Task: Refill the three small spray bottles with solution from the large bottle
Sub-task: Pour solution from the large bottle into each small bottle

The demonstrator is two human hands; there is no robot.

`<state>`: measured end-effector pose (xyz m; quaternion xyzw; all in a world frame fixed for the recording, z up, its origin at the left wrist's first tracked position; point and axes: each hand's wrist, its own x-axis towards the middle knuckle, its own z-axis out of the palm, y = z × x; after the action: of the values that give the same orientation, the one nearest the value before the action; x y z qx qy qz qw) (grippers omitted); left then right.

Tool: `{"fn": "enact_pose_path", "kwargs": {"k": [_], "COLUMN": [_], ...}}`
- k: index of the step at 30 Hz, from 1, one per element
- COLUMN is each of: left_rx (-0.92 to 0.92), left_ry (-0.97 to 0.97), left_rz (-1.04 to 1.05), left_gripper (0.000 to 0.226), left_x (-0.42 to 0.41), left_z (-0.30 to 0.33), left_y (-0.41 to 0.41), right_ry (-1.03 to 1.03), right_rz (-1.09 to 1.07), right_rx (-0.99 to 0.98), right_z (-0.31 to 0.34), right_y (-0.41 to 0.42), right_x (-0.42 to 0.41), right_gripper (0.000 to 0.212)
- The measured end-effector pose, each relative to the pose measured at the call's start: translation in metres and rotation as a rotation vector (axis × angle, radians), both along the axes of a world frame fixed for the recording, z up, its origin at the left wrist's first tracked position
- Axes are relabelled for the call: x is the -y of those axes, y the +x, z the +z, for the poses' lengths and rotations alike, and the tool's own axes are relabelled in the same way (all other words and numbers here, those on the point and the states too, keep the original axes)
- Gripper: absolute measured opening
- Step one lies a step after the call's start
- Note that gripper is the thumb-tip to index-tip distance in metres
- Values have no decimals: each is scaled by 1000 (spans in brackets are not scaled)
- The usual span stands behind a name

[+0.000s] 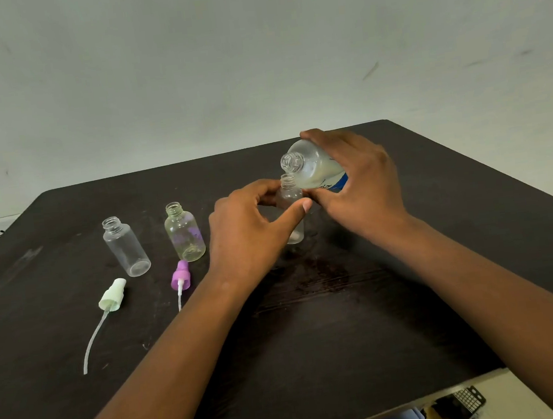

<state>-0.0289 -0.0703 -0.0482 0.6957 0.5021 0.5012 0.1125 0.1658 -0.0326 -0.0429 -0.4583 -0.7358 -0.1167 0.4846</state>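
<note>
Just right of the frame's centre, the right hand (354,179) wraps its fingers over the large bottle (315,167), gripping it tipped on its side with the uncapped mouth pointing left and slightly toward the camera. Cloudy pale solution lies along the bottle's lower side, and a blue label edge shows under the palm. The mouth hangs just above and beside the neck of a small clear spray bottle (291,204), which stands upright on the dark table (316,325). The left hand (253,225) steadies this small bottle, thumb across its front and curled fingers round its far side near the neck.

Three small bottles are in view, all with their tops off. Besides the held one, a clear bottle (126,247) stands at centre left, and a yellowish-tinted bottle (184,232) stands between it and the left hand, apart from both.

Two spray heads lie on the table in front of those two bottles: a pale green spray head (114,294) with a long dip tube trailing toward the lower left, and a purple spray head (180,276) with a short white tube.
</note>
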Motion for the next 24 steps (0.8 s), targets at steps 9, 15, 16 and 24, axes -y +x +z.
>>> {"fn": "enact_pose_path", "kwargs": {"k": [9,15,16,24], "left_rx": [2,-5,-7,-28], "left_ry": [-2,-13,-16,-28], "left_rz": [-1,20,24,37], "left_gripper": [41,43,43,35], "left_x": [1,3,3,3], "left_z": [2,3,3,4], "left_y": [-1,-1,-1,-2], "right_ry": [17,15,15,22], "right_rz": [-8,1,2,1], "right_rx": [15,5,5,11], "right_z": [-1,-1,-1,-1], "right_y": [1,1,1,1], "right_x": [-2,-2,-2,-3], "right_gripper": [79,80,80,79]}}
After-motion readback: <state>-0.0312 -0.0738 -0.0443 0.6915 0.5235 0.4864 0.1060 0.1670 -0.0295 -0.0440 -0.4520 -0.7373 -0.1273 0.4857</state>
